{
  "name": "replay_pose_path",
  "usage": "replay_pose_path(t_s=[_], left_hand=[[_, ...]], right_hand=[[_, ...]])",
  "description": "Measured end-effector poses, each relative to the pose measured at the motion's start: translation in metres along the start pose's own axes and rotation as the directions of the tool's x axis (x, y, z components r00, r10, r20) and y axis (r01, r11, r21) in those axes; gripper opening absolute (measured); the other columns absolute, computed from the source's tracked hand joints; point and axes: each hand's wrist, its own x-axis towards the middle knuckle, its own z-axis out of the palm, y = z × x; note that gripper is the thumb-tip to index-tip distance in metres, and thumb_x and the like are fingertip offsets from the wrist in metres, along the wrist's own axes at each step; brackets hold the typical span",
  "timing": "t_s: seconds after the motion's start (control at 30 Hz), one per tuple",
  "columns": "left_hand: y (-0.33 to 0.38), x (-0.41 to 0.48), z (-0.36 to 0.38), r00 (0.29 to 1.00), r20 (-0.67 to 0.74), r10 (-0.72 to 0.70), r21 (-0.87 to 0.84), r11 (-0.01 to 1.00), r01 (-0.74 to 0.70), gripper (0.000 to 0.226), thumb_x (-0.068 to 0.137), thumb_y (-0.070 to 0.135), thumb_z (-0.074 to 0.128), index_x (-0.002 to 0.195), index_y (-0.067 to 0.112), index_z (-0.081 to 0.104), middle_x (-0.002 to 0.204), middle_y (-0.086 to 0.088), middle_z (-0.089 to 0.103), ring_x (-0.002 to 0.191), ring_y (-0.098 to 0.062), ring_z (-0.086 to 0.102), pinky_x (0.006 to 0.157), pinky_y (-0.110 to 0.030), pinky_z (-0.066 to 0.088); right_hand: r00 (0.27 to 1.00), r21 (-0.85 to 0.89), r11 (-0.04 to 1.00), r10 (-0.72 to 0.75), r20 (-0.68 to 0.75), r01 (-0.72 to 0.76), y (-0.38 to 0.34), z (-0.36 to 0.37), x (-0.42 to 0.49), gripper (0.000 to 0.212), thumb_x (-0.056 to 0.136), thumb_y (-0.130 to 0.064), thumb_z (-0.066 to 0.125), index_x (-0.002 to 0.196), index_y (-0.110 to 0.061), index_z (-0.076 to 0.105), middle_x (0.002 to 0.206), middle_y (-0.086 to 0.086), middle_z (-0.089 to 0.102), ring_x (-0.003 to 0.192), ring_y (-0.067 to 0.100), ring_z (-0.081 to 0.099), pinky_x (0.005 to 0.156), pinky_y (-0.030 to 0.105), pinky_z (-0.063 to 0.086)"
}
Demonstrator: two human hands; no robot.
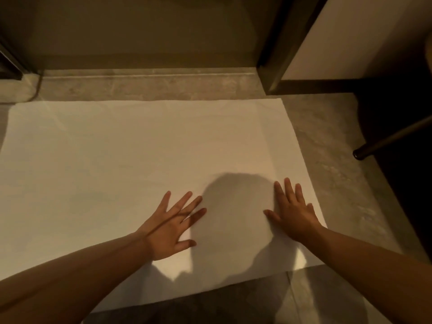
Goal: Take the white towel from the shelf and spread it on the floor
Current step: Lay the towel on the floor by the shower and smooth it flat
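Note:
The white towel (131, 155) lies flat and unfolded on the grey floor, filling most of the view. My left hand (170, 226) rests palm down on it near the front middle, fingers spread. My right hand (292, 210) presses flat on the towel close to its right edge, fingers apart. Neither hand holds anything. My head's shadow falls on the cloth between the hands.
A grey stone floor (339, 160) borders the towel on the right and behind. A dark frame post (280, 54) and a dark cabinet base stand at the back right. A dark rod (392, 139) juts in from the right. A wall runs along the back.

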Motion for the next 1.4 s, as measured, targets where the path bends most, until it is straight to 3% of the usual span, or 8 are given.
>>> replay_pose_path(t_s=[0.17,0.3,0.43,0.67,0.83,1.0,1.4], left_hand=[[-0.004,-0.040,0.003,0.995,0.075,-0.060,0.024,0.998,0.058,0.075,0.088,0.068,0.020,0.148,0.023,0.012,0.157,-0.008,0.007,0.142,-0.035,0.005,0.106,-0.064,0.022],[-0.014,-0.068,0.012,0.974,0.173,-0.145,0.035,0.989,0.141,0.080,0.083,0.073,0.001,0.141,0.026,-0.027,0.151,-0.007,-0.029,0.135,-0.035,-0.029,0.109,-0.062,0.001],[-0.025,-0.094,0.018,0.915,0.292,-0.278,0.027,0.959,0.282,0.086,0.071,0.078,-0.011,0.131,0.025,-0.043,0.143,-0.008,-0.045,0.130,-0.033,-0.040,0.109,-0.063,0.001],[-0.054,-0.130,0.025,0.735,0.417,-0.535,-0.084,0.782,0.617,0.102,0.067,0.088,0.013,0.127,0.029,-0.045,0.138,-0.005,-0.050,0.131,-0.034,-0.037,0.105,-0.068,0.011],[-0.066,-0.151,0.021,0.643,0.487,-0.591,-0.101,0.693,0.714,0.110,0.069,0.086,0.028,0.126,0.026,-0.045,0.140,-0.006,-0.048,0.135,-0.037,-0.031,0.104,-0.069,0.021],[-0.071,-0.152,0.014,0.698,0.430,-0.572,-0.048,0.758,0.651,0.113,0.069,0.086,0.026,0.129,0.021,-0.043,0.141,-0.011,-0.046,0.136,-0.038,-0.029,0.106,-0.065,0.020],[-0.077,-0.126,0.013,0.730,0.445,-0.519,-0.022,0.809,0.588,0.118,0.061,0.092,0.025,0.125,0.026,-0.048,0.141,-0.009,-0.046,0.137,-0.040,-0.026,0.102,-0.063,0.027]], right_hand=[[0.998,-0.042,0.998,-0.039,0.042,0.040,-0.011,0.012,-0.023,0.091,0.082,-0.067,0.042,0.142,-0.035,-0.018,0.155,0.003,-0.023,0.140,0.034,-0.019,0.104,0.066,0.022],[0.995,-0.071,0.997,-0.029,0.093,0.036,-0.021,0.017,-0.033,0.100,0.077,-0.070,0.048,0.142,-0.034,-0.019,0.153,0.004,-0.026,0.139,0.038,-0.019,0.101,0.068,0.026],[0.991,-0.030,1.000,0.002,0.136,0.002,-0.023,0.013,-0.034,0.106,0.074,-0.067,0.056,0.142,-0.035,-0.019,0.153,0.002,-0.028,0.138,0.037,-0.021,0.102,0.069,0.025],[0.983,0.016,0.999,0.024,0.180,-0.028,-0.026,0.012,-0.031,0.109,0.072,-0.064,0.061,0.141,-0.037,-0.020,0.152,0.001,-0.031,0.137,0.036,-0.026,0.105,0.069,0.020],[0.992,-0.011,0.999,0.031,0.126,-0.030,-0.029,0.015,-0.029,0.113,0.068,-0.072,0.058,0.141,-0.036,-0.020,0.153,0.002,-0.028,0.139,0.036,-0.022,0.103,0.070,0.021],[0.995,-0.053,0.994,-0.096,0.019,0.097,-0.053,0.008,-0.018,0.118,0.061,-0.079,0.056,0.141,-0.036,-0.019,0.154,0.004,-0.024,0.140,0.035,-0.018,0.102,0.068,0.023],[0.987,-0.061,0.987,-0.144,0.077,0.149,-0.072,0.007,0.004,0.118,0.056,-0.081,0.058,0.139,-0.043,-0.016,0.155,0.003,-0.021,0.139,0.039,-0.017,0.098,0.074,0.021]])
